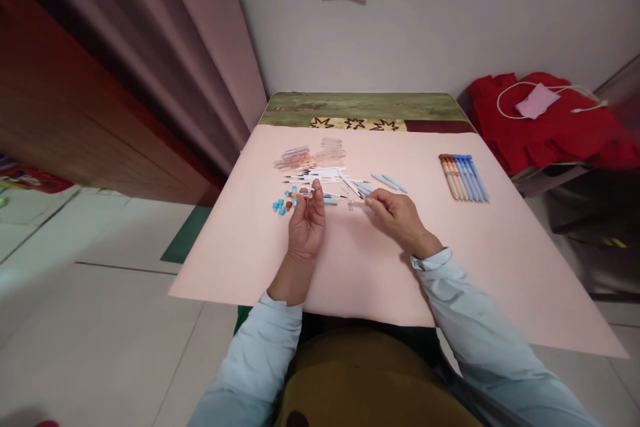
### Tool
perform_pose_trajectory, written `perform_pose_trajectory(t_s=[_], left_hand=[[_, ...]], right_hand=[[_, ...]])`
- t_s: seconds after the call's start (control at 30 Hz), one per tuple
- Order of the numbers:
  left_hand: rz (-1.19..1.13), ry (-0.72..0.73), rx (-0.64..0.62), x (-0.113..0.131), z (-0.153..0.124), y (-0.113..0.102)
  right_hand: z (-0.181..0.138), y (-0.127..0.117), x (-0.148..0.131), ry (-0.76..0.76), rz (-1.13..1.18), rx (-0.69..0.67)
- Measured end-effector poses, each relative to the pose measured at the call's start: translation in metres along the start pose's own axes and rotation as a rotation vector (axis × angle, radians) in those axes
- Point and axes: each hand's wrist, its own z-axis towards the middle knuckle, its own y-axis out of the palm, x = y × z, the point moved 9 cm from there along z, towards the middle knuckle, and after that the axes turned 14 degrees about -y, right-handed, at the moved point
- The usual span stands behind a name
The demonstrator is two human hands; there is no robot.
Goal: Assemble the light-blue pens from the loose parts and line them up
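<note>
My left hand (307, 225) is turned palm up, thumb and fingers closed on a slim pen part (303, 195) with a brown and orange end. Across a small gap, my right hand (397, 215) pinches a short pale pen piece (357, 204) with a see-through end; its exact kind is too small to make out. Blue caps (278, 205) and a brown cap (289, 206) lie just left of my left hand. Beyond both hands are white ink refills (320, 175) with dark tips, clear tubes (293, 159) and light blue pen barrels (395, 181).
Assembled pens (464, 179), brown-topped and blue-topped, lie in a row on the right of the pink-covered table (505, 267). Red cloth (540, 127) with a white cord is piled beyond the right edge. A curtain (215, 33) hangs on the left, and a wall (425, 27) stands behind.
</note>
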Motion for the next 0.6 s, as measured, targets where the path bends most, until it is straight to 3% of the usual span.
perform_pose_trajectory(t_s=[0.6], left_hand=[[0.089,-0.026,0.051,-0.004,-0.002,-0.001]], right_hand=[[0.000,0.015,-0.002,0.017,0.098,0.006]])
